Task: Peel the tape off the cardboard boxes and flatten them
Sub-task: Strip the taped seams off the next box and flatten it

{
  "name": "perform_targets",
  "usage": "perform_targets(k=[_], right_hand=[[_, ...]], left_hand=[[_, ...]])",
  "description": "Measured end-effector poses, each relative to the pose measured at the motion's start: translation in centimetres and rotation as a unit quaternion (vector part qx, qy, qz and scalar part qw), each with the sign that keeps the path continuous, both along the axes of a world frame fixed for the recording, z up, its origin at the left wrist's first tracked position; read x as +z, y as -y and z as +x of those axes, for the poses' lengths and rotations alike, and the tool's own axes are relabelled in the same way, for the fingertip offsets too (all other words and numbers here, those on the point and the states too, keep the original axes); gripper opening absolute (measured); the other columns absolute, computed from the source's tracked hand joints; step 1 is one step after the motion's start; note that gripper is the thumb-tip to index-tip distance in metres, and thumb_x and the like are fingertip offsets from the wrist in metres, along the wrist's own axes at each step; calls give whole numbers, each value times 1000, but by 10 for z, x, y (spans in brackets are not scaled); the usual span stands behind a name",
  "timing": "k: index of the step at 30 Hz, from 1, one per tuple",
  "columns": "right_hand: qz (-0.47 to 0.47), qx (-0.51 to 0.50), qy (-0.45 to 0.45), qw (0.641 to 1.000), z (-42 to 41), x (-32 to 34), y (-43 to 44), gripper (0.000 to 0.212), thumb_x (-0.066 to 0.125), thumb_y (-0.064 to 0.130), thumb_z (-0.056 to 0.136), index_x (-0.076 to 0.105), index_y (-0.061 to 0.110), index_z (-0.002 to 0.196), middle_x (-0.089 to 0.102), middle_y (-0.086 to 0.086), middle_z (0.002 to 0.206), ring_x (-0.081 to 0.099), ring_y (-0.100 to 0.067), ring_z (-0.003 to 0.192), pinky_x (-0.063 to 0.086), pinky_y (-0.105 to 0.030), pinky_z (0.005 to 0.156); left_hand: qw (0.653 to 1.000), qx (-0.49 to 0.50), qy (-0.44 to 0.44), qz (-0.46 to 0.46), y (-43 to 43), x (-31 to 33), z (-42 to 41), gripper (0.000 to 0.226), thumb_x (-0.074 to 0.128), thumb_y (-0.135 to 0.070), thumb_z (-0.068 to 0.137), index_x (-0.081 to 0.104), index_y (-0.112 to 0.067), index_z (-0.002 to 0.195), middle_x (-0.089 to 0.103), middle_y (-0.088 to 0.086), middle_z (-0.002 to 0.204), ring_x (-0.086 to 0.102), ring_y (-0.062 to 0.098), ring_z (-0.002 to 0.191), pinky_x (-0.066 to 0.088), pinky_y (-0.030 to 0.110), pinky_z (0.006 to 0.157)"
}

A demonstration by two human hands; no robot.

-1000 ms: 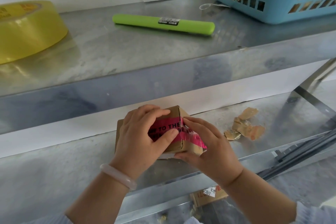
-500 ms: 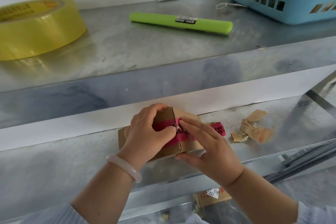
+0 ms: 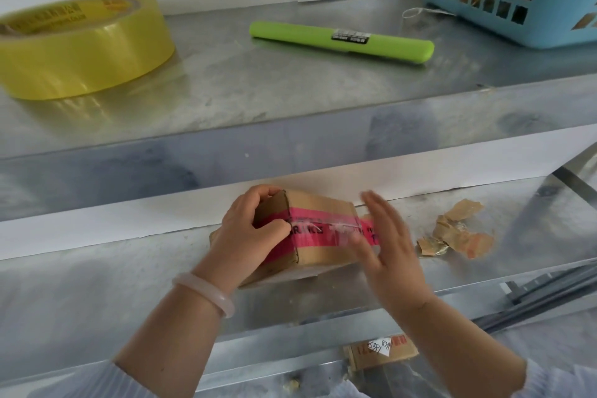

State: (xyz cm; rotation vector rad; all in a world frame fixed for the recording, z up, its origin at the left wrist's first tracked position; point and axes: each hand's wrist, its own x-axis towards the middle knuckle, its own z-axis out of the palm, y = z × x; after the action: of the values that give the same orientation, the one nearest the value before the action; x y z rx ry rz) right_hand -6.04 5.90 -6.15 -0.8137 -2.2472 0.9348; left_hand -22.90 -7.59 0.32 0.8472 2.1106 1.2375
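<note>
1. Cardboard box (image 3: 318, 202) lies on the lower shelf (image 3: 97, 284) of a metal rack, near its front edge, with one short end turned toward the left hand.
2. A band of pink tape (image 3: 323, 236) with black letters runs along the top of the box and down over the left end; a whitish, scuffed line runs along the middle of the band.
3. The left hand (image 3: 245, 233) grips the left end of the box: its fingers curl over the top edge and its thumb presses on the tape at the corner. A pale bracelet (image 3: 206, 297) sits on that wrist.
4. The right hand (image 3: 391, 252) is flat, fingers straight and together, at the right end of the box and in front of the tape there. It holds nothing; it is blurred, so I cannot tell whether it touches the box.
5. Crumpled brown scraps (image 3: 452, 233) lie on the same shelf, to the right of the box and apart from it.
6. On the upper shelf (image 3: 258, 90) are a roll of yellow tape (image 3: 80, 45) at the left, a green stick-shaped tool (image 3: 342, 40) with a small label in the middle, and a blue basket (image 3: 533, 10) at the right with brown pieces inside.
7. Below the front edge of the lower shelf a second box (image 3: 381, 355) shows, with a white label bearing handwritten digits
</note>
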Motion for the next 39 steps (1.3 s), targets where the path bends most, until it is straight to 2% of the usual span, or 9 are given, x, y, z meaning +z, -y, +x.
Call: perform_targets(k=[3,7,16,18,22,25,30,36,39], right_hand=[[-295,-163,42,941,-5,1,-18,76,58,52,89,23,25,151,30,1,154,24,-20,144,22,-43,117],[-553,-64,-97,825,-13,3,-22,29,57,29,96,58,14,120,70,-7,109,65,-23,106,47,-47,101],[-556,-91,-228,794,-11,23,-31,30,64,8,90,56,11,119,73,-14,103,71,-21,92,55,-36,83],[-567,-58,-214,793,-9,25,-31,27,62,10,92,61,6,118,72,-15,107,69,-21,95,53,-36,86],[-571,-106,-220,784,-8,20,-30,18,51,1,96,64,0,107,70,-18,97,66,-24,89,54,-36,82],[-544,-142,-237,792,-7,24,-30,14,52,1,95,65,5,95,70,-12,85,65,-23,86,54,-37,84],[-413,-153,-245,864,2,43,-35,5,68,10,87,67,12,92,73,-7,81,67,-15,74,54,-26,66],[-334,-17,-224,916,0,59,-26,9,69,3,84,71,9,91,75,-3,79,70,-14,73,54,-20,67],[-303,53,-190,932,-2,56,-20,17,71,3,83,73,14,96,76,0,89,72,-15,86,55,-24,76]], left_hand=[[987,51,125,89,12,-4,-11,32,56,-28,70,60,-39,100,65,8,106,65,25,94,52,48,85],[956,69,242,152,20,-9,-10,27,53,-38,89,53,-24,112,72,7,98,71,19,86,56,31,67],[992,37,113,31,17,-30,-20,33,53,-14,96,51,-34,122,63,-4,114,64,10,100,55,27,80],[998,19,-57,-12,13,-24,-21,43,55,-14,94,47,-35,131,52,-12,123,53,3,109,50,28,95],[908,-107,-404,-30,-10,-4,-5,52,58,-13,86,52,-29,136,48,-12,135,39,11,126,30,40,112],[907,-189,-371,-69,-35,-2,25,43,50,-40,94,48,-38,137,46,-15,139,38,9,129,28,47,113],[907,-119,-392,-102,-52,-16,46,58,30,-75,79,60,-47,119,53,-21,120,44,12,118,29,55,106],[969,-38,-242,-37,-65,1,51,50,17,-74,87,59,-58,65,56,-30,62,51,-2,77,28,51,106],[986,-39,-160,-40,-68,4,45,55,18,-78,84,63,-53,68,61,-29,60,57,-1,74,33,51,104]])
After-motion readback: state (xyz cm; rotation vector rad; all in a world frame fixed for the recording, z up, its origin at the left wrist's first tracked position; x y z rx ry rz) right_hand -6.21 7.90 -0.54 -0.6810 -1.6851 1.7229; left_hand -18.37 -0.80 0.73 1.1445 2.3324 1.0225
